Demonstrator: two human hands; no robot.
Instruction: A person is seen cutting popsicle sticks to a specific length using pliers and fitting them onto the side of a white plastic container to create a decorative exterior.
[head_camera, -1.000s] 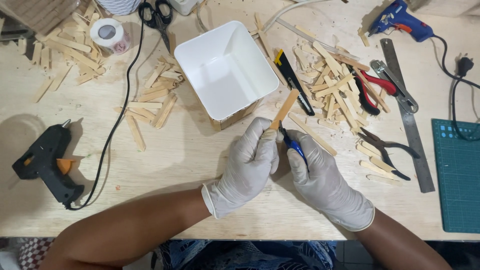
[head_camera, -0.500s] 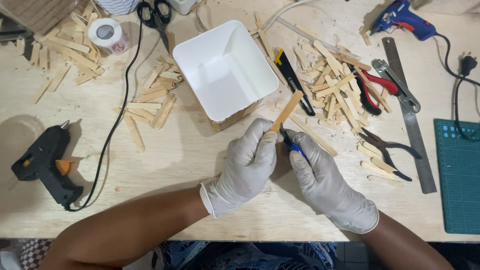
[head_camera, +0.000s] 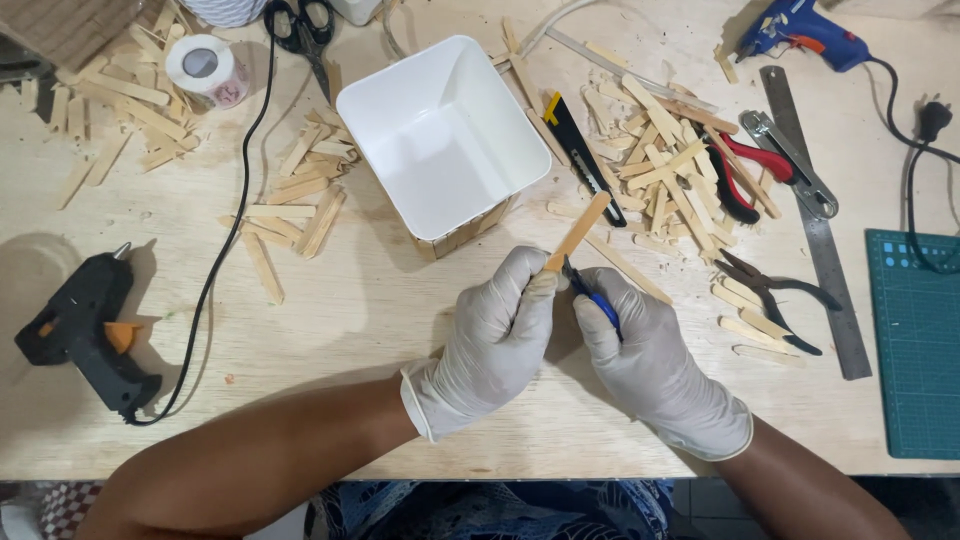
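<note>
1. Head view, centre of the frame: the gloved left hand (head_camera: 492, 340) has its fingers (head_camera: 525, 290) clamped round the lower end of a wooden stick (head_camera: 577, 233), which slants up and to the right out of the fist.
2. The gloved right hand (head_camera: 650, 365) has its fingers (head_camera: 600, 300) closed on a blue-handled knife (head_camera: 592, 297), whose tip sits against the stick just above the left hand.
3. Against the picture of half a second ago, both hands and the stick keep almost the same pose and place; the stick's free end still points toward the lower right corner of the white box (head_camera: 440, 135).
4. The stick is held above the tabletop (head_camera: 330, 330), touching only the left fingers and the knife tip.
5. Just above the hands, a black-and-yellow utility knife (head_camera: 583, 158) lies beside the box, and a loose stick lies flat under the held one.
6. To the upper right: a heap of sticks (head_camera: 665, 170), red-handled pliers (head_camera: 745, 170), a steel ruler (head_camera: 815, 225), black pliers (head_camera: 770, 295), a blue glue gun (head_camera: 800, 30) and a green cutting mat (head_camera: 920, 340).
7. To the left: more sticks (head_camera: 295, 190), a tape roll (head_camera: 203, 68), scissors (head_camera: 300, 25) and a black glue gun (head_camera: 85, 330) with its cord.
8. Nothing lies between the hands and the box.
</note>
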